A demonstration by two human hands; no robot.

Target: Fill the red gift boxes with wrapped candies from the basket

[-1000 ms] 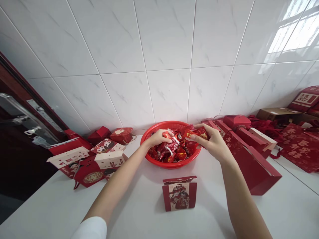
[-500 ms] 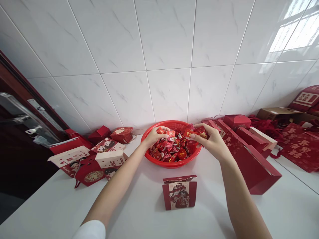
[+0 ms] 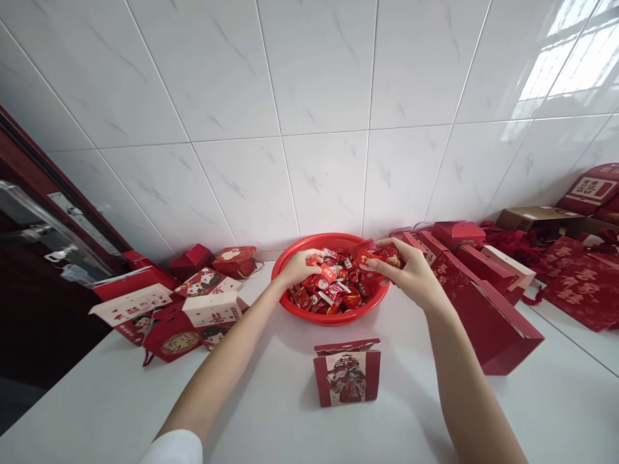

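A red plastic basket (image 3: pixel 333 319) stands against the wall, full of wrapped candies (image 3: pixel 338 290), mostly red. My left hand (image 3: pixel 300 267) is over the basket's left side, fingers curled around a small red candy among the others. At the basket's right rim my right hand (image 3: pixel 411 270) grips several red wrapped candies (image 3: pixel 382 259) with gold print between thumb and fingers. In front of the basket, apart from both hands, a small dark-red paper box (image 3: pixel 347 377) with a printed couple stands upright, its top flaps raised.
Red and cream gift boxes (image 3: pixel 188 316) cluster on the left of the white table (image 3: pixel 271 399). On the right stand tall red boxes (image 3: pixel 488 316), with red bags (image 3: pixel 575 277) and a cardboard box (image 3: pixel 534 216) beyond. A tiled wall (image 3: pixel 324 180) closes the back; a dark door (image 3: pixel 43 277) is at left.
My left hand has lowered slightly into the candies, and the labelled red candy at its fingertips is no longer held up. My right hand stays nearly still with its candies.
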